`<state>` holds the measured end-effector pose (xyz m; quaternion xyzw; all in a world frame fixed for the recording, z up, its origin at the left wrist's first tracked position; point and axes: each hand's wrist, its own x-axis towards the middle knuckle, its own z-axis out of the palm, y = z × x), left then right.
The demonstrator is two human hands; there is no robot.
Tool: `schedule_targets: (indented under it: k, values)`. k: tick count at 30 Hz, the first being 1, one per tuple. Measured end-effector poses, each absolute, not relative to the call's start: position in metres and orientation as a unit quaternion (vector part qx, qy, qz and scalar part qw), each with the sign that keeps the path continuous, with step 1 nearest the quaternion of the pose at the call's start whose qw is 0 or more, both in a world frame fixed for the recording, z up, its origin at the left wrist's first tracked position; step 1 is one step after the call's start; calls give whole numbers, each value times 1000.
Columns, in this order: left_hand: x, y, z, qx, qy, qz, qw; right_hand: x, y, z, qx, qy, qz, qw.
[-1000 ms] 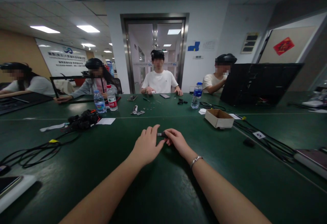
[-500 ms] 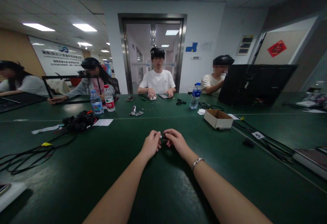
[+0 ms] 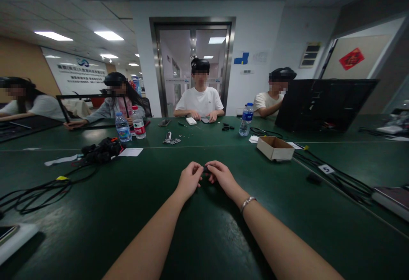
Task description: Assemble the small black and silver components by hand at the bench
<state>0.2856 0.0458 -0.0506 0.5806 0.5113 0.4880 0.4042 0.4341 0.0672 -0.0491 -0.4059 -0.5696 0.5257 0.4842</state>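
Observation:
Over the middle of the green table, my left hand (image 3: 191, 176) and my right hand (image 3: 220, 175) meet almost fingertip to fingertip. Between them is a small dark object (image 3: 205, 169), mostly covered by the fingers, too small to name. Both hands are closed in a pinch around it, thumbs on the near side. A silver bracelet (image 3: 248, 204) circles my right wrist.
An open cardboard box (image 3: 275, 148) lies to the right, beside black cables (image 3: 338, 182). Bottles (image 3: 139, 123), small metal parts (image 3: 172, 140) and a black tangled bundle (image 3: 102, 150) lie beyond my hands. A person (image 3: 200, 101) sits opposite; a white-edged device (image 3: 19, 239) lies near left.
The silvery bit seen between my fingertips is now out of sight, and my fingertips are slightly closer. Across the table, the person's hand has left the white object.

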Motion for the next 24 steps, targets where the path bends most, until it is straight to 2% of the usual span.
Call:
schedule_targets:
  k: [9,24]
  values:
    - [287,51,-56,560,478,533,416,435,70,-52,-402,-557,534,493]
    - [285,51,-56,564,456,538,430,435,70,-51,-396,-559,543,486]
